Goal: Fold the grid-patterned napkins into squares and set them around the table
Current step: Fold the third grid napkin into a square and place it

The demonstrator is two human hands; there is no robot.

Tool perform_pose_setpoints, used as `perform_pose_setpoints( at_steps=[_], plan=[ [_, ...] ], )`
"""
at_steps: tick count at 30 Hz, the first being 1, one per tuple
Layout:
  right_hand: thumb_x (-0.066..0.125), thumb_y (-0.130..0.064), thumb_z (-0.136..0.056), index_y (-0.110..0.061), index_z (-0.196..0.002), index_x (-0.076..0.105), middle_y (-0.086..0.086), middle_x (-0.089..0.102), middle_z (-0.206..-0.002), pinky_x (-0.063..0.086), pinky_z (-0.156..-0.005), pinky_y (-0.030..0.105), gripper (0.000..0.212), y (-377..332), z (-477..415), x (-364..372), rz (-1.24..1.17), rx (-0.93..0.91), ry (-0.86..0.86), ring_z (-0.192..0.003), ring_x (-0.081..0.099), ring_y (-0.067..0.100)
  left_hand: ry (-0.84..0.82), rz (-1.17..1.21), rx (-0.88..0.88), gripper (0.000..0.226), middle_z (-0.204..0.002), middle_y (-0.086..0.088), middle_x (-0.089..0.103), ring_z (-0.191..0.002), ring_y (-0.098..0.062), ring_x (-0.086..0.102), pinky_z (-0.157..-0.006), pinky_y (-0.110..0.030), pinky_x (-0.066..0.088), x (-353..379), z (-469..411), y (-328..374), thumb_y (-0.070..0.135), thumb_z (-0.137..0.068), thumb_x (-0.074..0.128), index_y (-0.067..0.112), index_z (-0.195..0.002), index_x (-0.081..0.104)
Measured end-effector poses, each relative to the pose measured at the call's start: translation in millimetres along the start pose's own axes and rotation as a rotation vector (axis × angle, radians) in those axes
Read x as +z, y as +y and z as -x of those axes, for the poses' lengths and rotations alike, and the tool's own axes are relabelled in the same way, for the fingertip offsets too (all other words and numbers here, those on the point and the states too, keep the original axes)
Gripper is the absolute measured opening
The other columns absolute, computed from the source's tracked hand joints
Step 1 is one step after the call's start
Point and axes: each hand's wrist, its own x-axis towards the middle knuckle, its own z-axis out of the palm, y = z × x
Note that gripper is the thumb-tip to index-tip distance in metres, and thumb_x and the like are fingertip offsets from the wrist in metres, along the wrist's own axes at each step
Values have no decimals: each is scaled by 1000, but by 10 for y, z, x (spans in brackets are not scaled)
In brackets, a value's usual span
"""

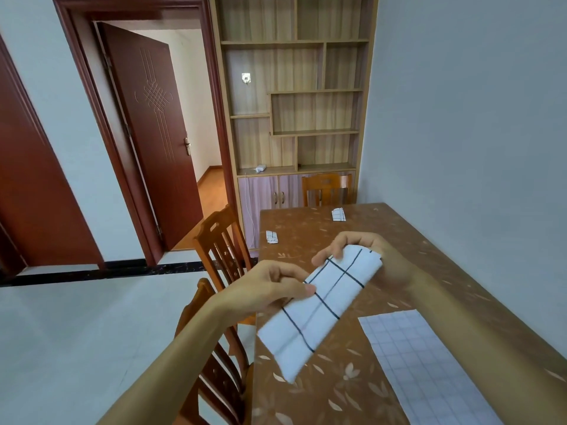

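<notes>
Grid-patterned napkin (319, 305) held in the air over the near table (306, 394) edge, folded to a long strip. Left hand (270, 289) pinched shut on its middle edge, right hand (365, 256) closed over the far end, likely to bring that end over for a square. Beyond the grip, two folded napkins (271, 237) (338, 214) already set out; a flat gridded sheet (429, 363) near the right forearm.

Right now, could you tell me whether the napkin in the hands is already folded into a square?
Not yet: the held napkin is a long folded strip, gripped by the left hand and right hand.
</notes>
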Motion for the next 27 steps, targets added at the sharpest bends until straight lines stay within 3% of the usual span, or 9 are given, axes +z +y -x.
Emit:
perform_pose_setpoints(
  at_steps=[3, 5, 8, 12, 15, 17, 20, 23, 27],
  plan=[
    [39, -22, -103, -8, -110, 66, 17, 72, -110, 57, -88, 44, 32, 8, -39, 90, 13, 22, 205, -106, 68, 34, 128, 91, 37, 18, -101, -26, 72, -94, -37, 73, -81, -40, 57, 58, -45, -28, 17, -91, 72, 3, -103, 72],
    [28, -44, -106, -19, -107, 71, 11, 72, -109, 53, -91, 44, 50, 2, -36, 97, -86, 121, 351, -105, 68, 30, 228, 125, 52, 19, -103, -20, 76, -98, -32, 75, -79, -36, 62, 90, -60, -40, 16, -92, 71, 2, -104, 70],
    [17, -68, -95, -23, -123, 64, 10, 73, -115, 54, -91, 44, 70, 24, 19, 80, -66, 208, 218, -106, 70, 26, 377, 141, 80, 24, -103, -8, 79, -96, -23, 76, -80, -40, 63, 129, -76, -56, 18, -91, 70, 2, -108, 67],
    [57, -36, -96, -25, -121, 62, -6, 75, -108, 62, -75, 30, 28, 97, 71, 163, 244, 231, 208, -95, 73, 9, 467, 106, 102, 24, -104, -2, 78, -94, -17, 76, -77, -40, 64, 170, -100, -50, 25, -91, 70, 6, -106, 66],
    [61, -27, -95, -31, -117, 62, -16, 75, -101, 60, -70, 23, 22, 125, 99, 196, 253, 211, 203, -94, 72, 5, 436, 62, 108, 27, -100, -2, 79, -90, -17, 77, -68, -32, 64, 175, -87, -35, 29, -92, 67, 6, -105, 65],
    [60, -25, -96, -32, -114, 62, -18, 76, -99, 59, -68, 22, 19, 112, 117, 193, 236, 198, 197, -94, 72, 5, 427, 51, 127, 26, -97, -2, 80, -89, -17, 78, -68, -35, 65, 156, -66, -43, 27, -91, 67, 4, -103, 65],
    [57, -22, -98, -23, -116, 65, -12, 77, -98, 63, -68, 32, 20, 75, 133, 193, 210, 183, 217, -91, 74, 11, 469, 65, 140, 25, -93, -2, 80, -89, -17, 78, -70, -38, 65, 118, -42, -72, 24, -91, 68, 2, -103, 65],
    [58, -26, -98, -28, -127, 56, -7, 78, -98, 60, -83, 48, 29, 101, 138, 179, 263, 171, 242, -92, 74, 17, 520, 94, 131, 25, -91, -1, 80, -89, -16, 78, -72, -40, 65, 139, -52, -100, 24, -91, 69, 9, -110, 63],
    [63, -25, -94, -45, -142, 34, -14, 77, -96, 62, -74, 44, 59, 173, 150, 184, 299, 92, 328, -92, 74, 12, 589, 78, 201, 49, -92, 1, 79, -85, -14, 76, -65, -27, 61, 182, -69, -148, 24, -84, 77, 31, -125, 52]
  ],
)
